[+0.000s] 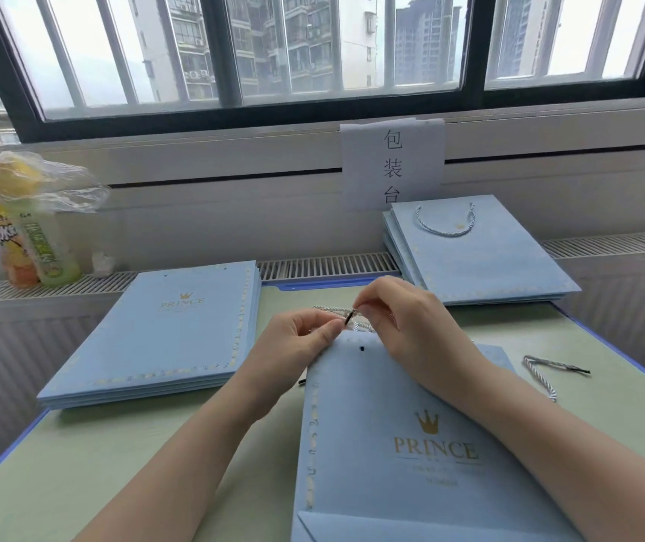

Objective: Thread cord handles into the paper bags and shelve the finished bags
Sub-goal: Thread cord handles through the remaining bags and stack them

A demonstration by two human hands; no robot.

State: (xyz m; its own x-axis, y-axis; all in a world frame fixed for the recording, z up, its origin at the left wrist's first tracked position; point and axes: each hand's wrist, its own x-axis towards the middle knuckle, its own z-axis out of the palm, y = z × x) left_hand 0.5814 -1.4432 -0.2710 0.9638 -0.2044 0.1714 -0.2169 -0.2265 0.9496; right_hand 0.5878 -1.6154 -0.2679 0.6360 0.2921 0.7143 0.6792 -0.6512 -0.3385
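A flat light-blue paper bag point(399, 436) with a gold crown and "PRINCE" lies in front of me, its top edge with a punched hole pointing away. Just above that edge my left hand point(297, 338) and my right hand point(399, 318) meet. Both pinch a white-and-blue twisted cord point(330, 309) near its black tip. Part of the cord is hidden under my fingers. A stack of bags without handles point(164, 334) lies at the left. A stack of bags with a cord handle point(477, 256) lies at the back right.
A loose cord point(543, 371) lies on the green table point(90, 459) to the right. Two drink bottles point(23, 236) under a plastic wrap stand on the radiator grille at the far left. A paper sign point(393, 166) hangs below the window.
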